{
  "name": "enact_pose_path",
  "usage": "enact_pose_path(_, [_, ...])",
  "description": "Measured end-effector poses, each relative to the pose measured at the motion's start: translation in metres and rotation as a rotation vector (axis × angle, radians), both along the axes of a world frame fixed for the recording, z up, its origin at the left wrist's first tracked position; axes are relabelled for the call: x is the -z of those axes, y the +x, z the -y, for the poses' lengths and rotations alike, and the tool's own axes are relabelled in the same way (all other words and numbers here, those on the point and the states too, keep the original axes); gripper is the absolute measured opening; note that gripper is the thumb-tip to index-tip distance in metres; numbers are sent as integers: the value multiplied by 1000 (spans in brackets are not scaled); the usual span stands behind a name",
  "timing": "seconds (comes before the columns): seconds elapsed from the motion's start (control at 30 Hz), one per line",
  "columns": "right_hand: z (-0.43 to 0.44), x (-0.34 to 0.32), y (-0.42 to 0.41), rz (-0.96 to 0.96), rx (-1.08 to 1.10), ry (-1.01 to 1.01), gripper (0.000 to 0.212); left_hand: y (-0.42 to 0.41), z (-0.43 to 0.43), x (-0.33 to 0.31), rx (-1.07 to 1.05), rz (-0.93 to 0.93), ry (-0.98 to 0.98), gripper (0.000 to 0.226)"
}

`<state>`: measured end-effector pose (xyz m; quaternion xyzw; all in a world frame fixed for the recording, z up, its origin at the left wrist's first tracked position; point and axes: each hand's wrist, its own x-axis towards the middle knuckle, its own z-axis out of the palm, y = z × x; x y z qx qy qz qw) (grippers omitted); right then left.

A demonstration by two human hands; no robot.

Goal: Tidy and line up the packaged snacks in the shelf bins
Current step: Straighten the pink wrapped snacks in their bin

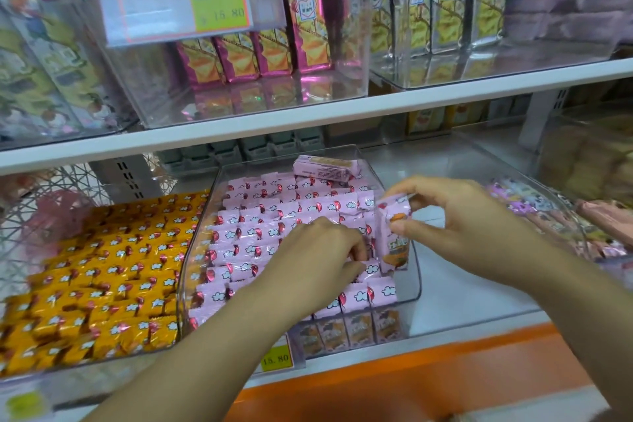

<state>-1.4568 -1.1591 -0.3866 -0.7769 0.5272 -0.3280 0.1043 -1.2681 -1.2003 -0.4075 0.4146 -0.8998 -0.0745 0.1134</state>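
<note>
Head camera, over a shop shelf: my right hand point(455, 226) reached in from 4 o'clock and pinched one pink packet point(394, 236) upright between thumb and fingers, at the 3 o'clock side of the clear bin point(415, 279). My left hand point(318, 260), palm down, curled its fingers into the pink rows point(260, 226); whether it gripped one I could not tell. At 9 o'clock lay yellow packets point(102, 277).
</note>
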Motion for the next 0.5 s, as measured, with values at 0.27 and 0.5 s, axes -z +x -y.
enact_pose_path(0.27, [5, 10, 5, -528, 69, 52, 28, -3, 1, 4, -19, -56, 4, 11])
enact_pose_path(0.5, [12, 25, 19, -685, 102, 133, 24, -6, 5, 9, -1, -30, -4, 11])
